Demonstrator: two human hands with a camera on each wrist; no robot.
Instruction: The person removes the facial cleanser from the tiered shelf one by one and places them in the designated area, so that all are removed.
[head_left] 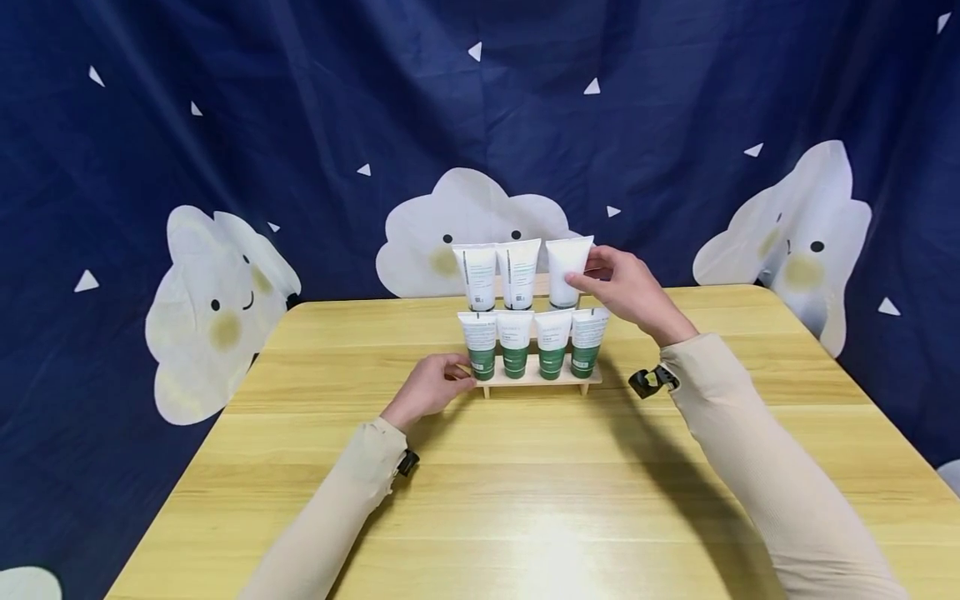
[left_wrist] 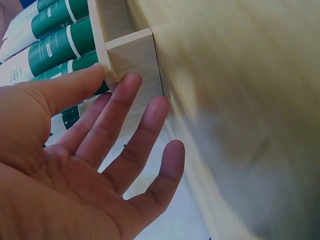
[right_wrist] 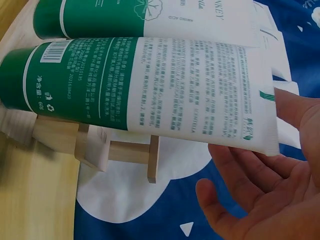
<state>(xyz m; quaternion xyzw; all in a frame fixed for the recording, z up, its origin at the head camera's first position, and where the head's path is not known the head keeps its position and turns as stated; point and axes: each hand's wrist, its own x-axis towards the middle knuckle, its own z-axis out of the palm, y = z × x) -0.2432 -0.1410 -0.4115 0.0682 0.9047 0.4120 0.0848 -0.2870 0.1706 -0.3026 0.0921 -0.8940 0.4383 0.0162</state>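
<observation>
A two-tier wooden rack (head_left: 536, 370) stands on the table with white-and-green squeeze tubes on its lower shelf and mostly white tubes on the upper one. My right hand (head_left: 633, 287) pinches the rightmost upper white tube (head_left: 564, 271), thumb across its front and fingers behind. In the right wrist view the front tube (right_wrist: 190, 95) hides part of that grip. At the rack's left end is my left hand (head_left: 431, 387), thumb at the shelf corner. Its relaxed, spread fingers lie by the rack's end leg (left_wrist: 135, 62) in the left wrist view.
The wooden table (head_left: 525, 492) spreads out in front of the rack. Behind it hangs a dark blue curtain (head_left: 322, 125) printed with white clouds and triangles. Two more white tubes (head_left: 518, 273) stand on the upper tier's left and middle.
</observation>
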